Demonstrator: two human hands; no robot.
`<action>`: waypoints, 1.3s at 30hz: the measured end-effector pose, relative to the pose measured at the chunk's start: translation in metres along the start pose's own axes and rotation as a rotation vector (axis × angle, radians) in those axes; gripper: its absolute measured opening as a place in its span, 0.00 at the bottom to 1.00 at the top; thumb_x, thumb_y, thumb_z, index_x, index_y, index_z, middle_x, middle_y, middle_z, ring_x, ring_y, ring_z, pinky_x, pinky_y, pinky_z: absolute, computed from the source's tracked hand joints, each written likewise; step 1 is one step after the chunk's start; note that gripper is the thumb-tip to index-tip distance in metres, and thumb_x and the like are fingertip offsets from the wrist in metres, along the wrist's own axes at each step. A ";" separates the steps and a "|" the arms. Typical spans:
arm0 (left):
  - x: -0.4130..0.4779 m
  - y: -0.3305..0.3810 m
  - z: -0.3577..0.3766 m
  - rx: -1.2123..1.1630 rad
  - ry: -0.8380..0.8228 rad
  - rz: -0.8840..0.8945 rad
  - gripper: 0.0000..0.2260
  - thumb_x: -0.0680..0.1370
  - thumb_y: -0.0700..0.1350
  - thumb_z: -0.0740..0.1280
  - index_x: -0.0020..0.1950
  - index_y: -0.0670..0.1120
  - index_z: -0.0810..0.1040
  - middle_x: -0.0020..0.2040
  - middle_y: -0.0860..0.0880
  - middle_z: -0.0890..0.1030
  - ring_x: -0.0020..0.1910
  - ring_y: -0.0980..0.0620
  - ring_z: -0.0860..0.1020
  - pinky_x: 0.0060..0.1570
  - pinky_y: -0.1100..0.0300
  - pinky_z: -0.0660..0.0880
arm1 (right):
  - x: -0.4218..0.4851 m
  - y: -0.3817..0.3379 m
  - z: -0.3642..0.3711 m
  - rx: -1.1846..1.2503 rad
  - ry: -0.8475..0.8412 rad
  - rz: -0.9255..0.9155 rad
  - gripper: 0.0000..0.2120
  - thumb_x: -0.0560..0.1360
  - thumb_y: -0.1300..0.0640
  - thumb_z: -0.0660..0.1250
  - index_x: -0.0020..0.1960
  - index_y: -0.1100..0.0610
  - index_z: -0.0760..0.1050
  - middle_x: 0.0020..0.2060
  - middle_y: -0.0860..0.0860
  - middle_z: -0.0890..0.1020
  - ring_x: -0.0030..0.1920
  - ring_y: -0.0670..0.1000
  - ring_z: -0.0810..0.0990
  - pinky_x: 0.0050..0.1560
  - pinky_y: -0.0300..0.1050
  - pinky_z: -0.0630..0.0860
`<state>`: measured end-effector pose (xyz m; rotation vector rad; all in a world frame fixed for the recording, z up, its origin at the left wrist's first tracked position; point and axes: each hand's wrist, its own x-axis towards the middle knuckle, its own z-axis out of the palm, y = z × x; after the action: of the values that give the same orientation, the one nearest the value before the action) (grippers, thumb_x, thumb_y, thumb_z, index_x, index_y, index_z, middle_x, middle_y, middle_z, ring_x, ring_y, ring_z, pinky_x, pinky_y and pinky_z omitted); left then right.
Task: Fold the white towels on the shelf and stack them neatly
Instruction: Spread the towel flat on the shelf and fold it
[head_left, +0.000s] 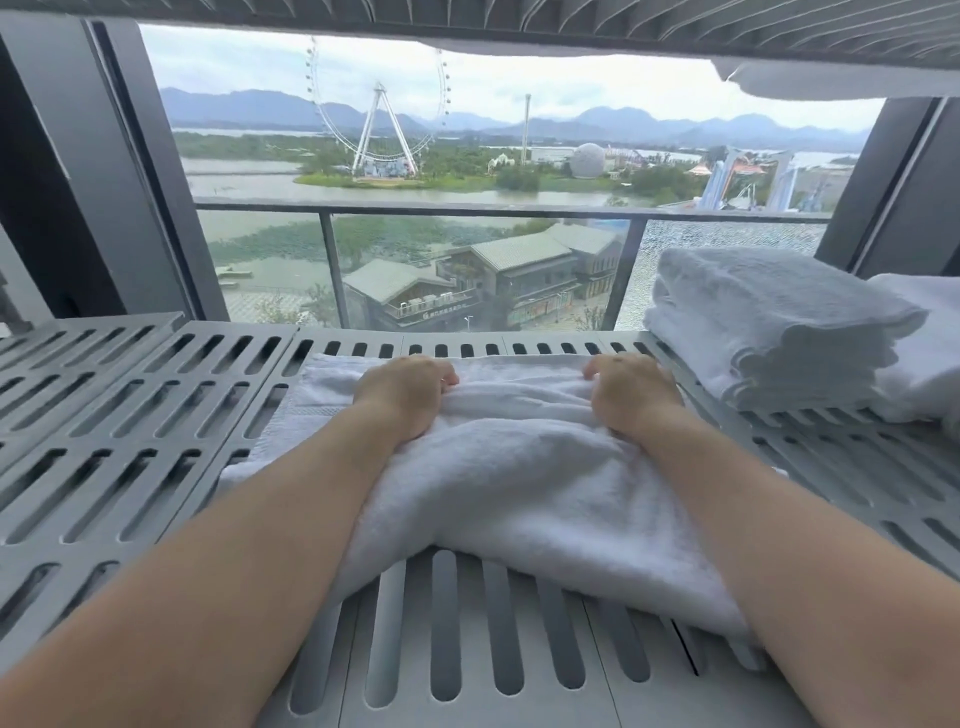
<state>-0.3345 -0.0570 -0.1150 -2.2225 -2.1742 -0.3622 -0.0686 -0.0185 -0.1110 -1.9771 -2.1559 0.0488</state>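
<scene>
Gripping white towel (519, 467) on slatted shelf (130, 415): left hand (405, 395) and right hand (631, 392), both curled; building sign (449, 313) illegible.

The towel (519, 467) is soft white terry cloth with a fuzzy, matt nap. The folded stack (769, 317) looks the same. The slotted shelf (130, 395) is smooth grey, faintly sheened, plastic or painted metal.

Head view, forward and down, close over slatted shelf (130, 415).
</scene>
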 end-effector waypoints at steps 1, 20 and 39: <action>0.000 -0.001 -0.002 0.023 0.019 -0.023 0.19 0.82 0.37 0.56 0.64 0.57 0.78 0.63 0.50 0.79 0.56 0.48 0.76 0.48 0.56 0.69 | 0.002 0.000 0.000 -0.013 -0.013 -0.008 0.22 0.76 0.61 0.56 0.67 0.49 0.74 0.68 0.54 0.75 0.69 0.58 0.69 0.71 0.55 0.64; 0.021 0.003 -0.068 0.295 -0.319 -0.069 0.07 0.80 0.43 0.67 0.54 0.44 0.84 0.51 0.47 0.83 0.52 0.46 0.81 0.56 0.52 0.77 | 0.041 0.023 -0.023 0.304 0.225 -0.051 0.05 0.70 0.52 0.64 0.37 0.51 0.73 0.40 0.53 0.81 0.45 0.58 0.77 0.44 0.47 0.73; 0.047 -0.036 0.009 0.129 0.282 -0.105 0.06 0.83 0.45 0.60 0.52 0.49 0.77 0.43 0.50 0.82 0.40 0.47 0.80 0.40 0.52 0.79 | 0.057 0.018 0.024 -0.076 0.376 0.119 0.09 0.77 0.57 0.63 0.53 0.51 0.79 0.50 0.55 0.82 0.54 0.59 0.79 0.57 0.52 0.71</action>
<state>-0.3687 -0.0081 -0.1210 -1.8680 -2.1034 -0.4894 -0.0594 0.0427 -0.1301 -1.9646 -1.8253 -0.3620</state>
